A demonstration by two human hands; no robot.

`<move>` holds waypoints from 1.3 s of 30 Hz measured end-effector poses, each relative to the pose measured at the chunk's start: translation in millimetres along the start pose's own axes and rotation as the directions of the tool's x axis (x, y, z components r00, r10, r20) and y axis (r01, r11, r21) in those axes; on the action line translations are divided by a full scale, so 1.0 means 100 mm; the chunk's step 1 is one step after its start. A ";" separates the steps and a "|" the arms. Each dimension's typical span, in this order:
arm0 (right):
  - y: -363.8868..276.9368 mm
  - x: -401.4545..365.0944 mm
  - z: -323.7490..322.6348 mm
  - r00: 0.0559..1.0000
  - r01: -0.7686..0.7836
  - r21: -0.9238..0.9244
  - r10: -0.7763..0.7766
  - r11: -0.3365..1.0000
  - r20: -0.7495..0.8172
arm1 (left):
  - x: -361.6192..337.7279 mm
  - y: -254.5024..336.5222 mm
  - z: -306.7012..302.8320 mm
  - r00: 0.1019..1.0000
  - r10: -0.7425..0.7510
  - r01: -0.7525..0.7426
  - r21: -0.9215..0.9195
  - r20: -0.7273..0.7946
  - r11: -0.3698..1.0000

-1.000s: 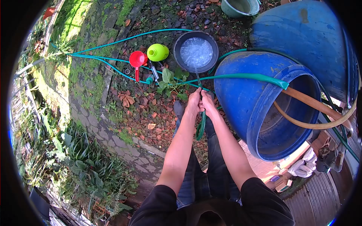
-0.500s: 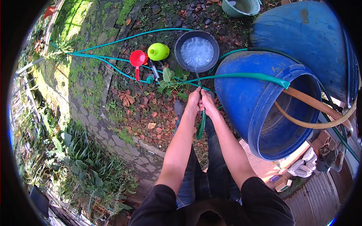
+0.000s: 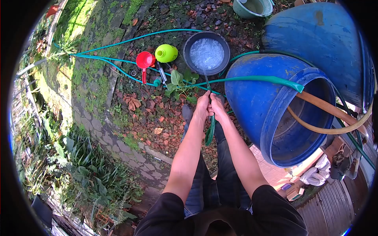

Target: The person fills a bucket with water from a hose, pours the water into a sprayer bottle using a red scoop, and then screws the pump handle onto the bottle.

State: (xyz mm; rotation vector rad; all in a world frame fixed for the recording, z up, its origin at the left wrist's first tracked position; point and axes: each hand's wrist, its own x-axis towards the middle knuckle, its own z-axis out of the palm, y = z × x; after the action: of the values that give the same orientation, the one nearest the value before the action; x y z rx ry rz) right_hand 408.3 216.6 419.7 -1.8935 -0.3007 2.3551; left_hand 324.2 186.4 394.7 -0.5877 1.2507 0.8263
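Observation:
Both my hands grip a green garden hose (image 3: 210, 131) side by side, close to its end. My left hand (image 3: 202, 103) closes round it from the left, and my right hand (image 3: 217, 106) from the right. Water streams from the hose end into a dark round basin (image 3: 188, 63), where the water (image 3: 206, 53) is churned white. Below my hands the hose hangs in a loop. A leafy plant (image 3: 177, 84) grows just left of the stream. Left of the basin are a red dipper (image 3: 144, 59) and a yellow-green bottle (image 3: 165, 53) with a dark nozzle part beside it.
A blue barrel (image 3: 252, 94) lies on its side at the right, its mouth towards me, with hoses across it. Another large blue barrel (image 3: 311, 39) lies behind. A pale green basin (image 3: 254, 15) stands at the top. Broken brick (image 3: 149, 126) covers the ground; plants (image 3: 86, 173) grow at left.
My hands stay closed on the hose in the same place. Water keeps running into the basin. The whole view shifts very slightly.

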 end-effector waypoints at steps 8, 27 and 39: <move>0.01 -0.01 0.01 1.000 -0.004 -0.006 0.004 1.000 -0.015 | 0.05 -0.04 -0.05 1.000 0.018 -0.018 0.002 0.018 1.000; 0.07 0.00 -0.02 1.000 0.010 -0.004 -0.010 1.000 -0.002 | 0.05 -0.07 -0.05 1.000 0.011 -0.011 -0.004 -0.011 1.000; 0.03 -0.03 0.04 1.000 0.003 -0.012 -0.003 1.000 -0.018 | -0.05 0.00 -0.05 1.000 -0.002 0.002 0.003 0.024 1.000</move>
State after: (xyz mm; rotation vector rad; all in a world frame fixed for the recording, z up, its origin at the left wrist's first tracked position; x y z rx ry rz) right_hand 405.6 212.3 422.7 -1.9174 -0.3161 2.3382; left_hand 320.8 181.1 398.8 -0.5748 1.2297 0.8275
